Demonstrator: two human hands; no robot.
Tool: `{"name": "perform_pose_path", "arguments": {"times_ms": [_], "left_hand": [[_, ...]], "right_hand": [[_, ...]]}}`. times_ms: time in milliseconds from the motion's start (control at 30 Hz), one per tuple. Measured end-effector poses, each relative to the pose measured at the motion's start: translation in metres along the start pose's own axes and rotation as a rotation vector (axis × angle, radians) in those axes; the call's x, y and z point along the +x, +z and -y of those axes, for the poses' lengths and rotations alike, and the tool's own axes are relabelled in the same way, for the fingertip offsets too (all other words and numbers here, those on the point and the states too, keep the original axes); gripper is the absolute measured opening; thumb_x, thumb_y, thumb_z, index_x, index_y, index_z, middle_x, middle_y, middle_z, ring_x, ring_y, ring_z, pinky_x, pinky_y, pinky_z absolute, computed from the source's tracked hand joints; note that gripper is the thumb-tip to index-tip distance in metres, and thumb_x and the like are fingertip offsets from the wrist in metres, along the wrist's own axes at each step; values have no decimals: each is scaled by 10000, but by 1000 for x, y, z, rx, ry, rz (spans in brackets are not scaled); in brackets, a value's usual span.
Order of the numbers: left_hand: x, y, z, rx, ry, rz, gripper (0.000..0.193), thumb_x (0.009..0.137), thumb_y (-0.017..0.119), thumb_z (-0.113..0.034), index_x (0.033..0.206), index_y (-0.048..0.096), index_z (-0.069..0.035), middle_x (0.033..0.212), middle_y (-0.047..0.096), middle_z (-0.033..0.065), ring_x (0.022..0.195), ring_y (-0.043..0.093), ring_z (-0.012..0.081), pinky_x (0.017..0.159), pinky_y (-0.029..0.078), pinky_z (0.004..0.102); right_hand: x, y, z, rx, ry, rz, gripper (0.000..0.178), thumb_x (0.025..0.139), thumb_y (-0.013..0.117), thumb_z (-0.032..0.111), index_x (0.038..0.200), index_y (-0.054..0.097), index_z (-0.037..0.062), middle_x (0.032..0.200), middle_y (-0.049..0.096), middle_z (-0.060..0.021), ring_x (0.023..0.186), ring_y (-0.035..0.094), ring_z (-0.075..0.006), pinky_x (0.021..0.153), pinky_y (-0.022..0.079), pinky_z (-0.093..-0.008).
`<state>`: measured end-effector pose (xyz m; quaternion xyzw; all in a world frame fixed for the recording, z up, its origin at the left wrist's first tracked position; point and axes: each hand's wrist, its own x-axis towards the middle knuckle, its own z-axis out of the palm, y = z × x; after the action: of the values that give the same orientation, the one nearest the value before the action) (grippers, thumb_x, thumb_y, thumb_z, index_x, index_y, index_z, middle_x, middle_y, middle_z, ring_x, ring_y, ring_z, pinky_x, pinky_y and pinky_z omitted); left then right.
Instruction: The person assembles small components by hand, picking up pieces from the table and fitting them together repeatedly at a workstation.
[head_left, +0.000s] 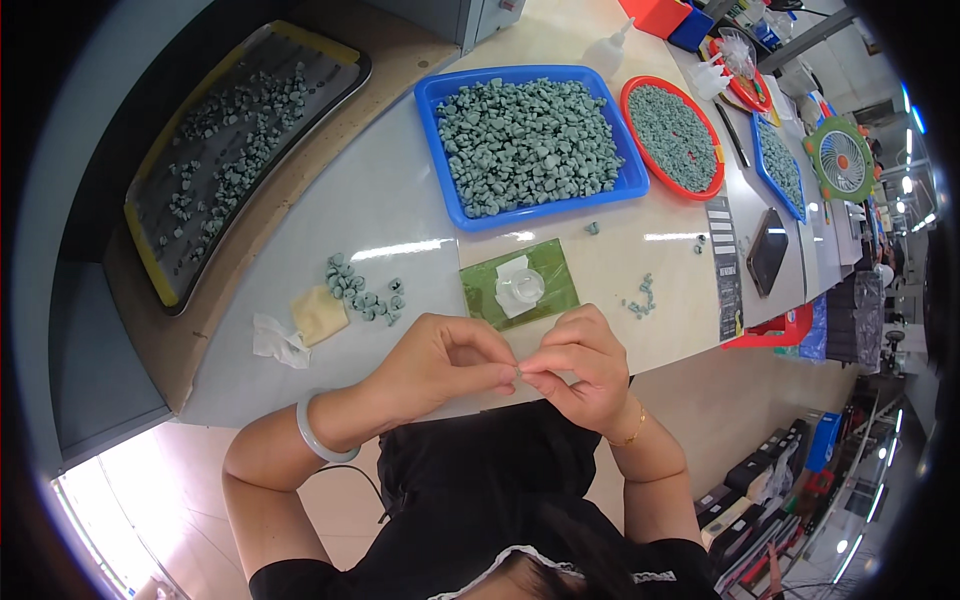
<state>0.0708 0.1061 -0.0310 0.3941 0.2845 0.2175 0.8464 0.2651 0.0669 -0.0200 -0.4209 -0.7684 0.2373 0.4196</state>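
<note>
My left hand (440, 358) and my right hand (585, 368) meet at the table's near edge, fingertips pinched together. Whatever lies between them is too small to name. Just beyond, a green mat (553, 268) bears a crumpled white paper (507, 283) with a small clear cup (528, 285) on it. To the left of the mat is a loose cluster of grey-green pieces (347, 283), beside a tan cloth pad (320, 314) and a white tissue (280, 342). Several smaller grey-green bits (641, 306) are scattered to the right.
A blue tray (447, 205) heaped with grey-green pieces stands beyond the mat. Right of it are a round red tray (712, 183), a white squeeze bottle (606, 52) and a phone (767, 252). At far left, a dark yellow-edged tray (150, 262) holds more pieces. A fan (841, 160) stands far right.
</note>
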Motion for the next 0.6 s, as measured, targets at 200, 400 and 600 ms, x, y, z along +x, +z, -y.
{"name": "perform_pose_path", "arguments": {"times_ms": [200, 400, 600], "left_hand": [[1, -8, 6, 22, 61, -2, 64, 786, 631, 10, 843, 622, 37, 857, 597, 96, 778, 616, 152, 715, 495, 242], [0, -6, 0, -11, 79, -136, 132, 801, 604, 25, 930, 608, 51, 944, 590, 103, 883, 617, 184, 793, 496, 263], [-2, -10, -1, -80, 126, -198, 191, 824, 578, 14, 1011, 577, 53, 994, 580, 105, 924, 614, 204, 815, 494, 274]], "right_hand": [[5, 5, 0, -124, -38, 14, 179, 617, 733, 79, 770, 641, 98, 743, 538, -12, 704, 474, -207, 634, 396, -293], [19, -5, -18, -298, -57, -5, 187, 582, 724, 49, 737, 623, 78, 736, 530, -24, 717, 467, -226, 645, 390, -320], [24, -10, -37, -481, -71, -6, 177, 592, 706, 27, 736, 621, 83, 749, 542, -22, 748, 469, -233, 673, 389, -324]]}}
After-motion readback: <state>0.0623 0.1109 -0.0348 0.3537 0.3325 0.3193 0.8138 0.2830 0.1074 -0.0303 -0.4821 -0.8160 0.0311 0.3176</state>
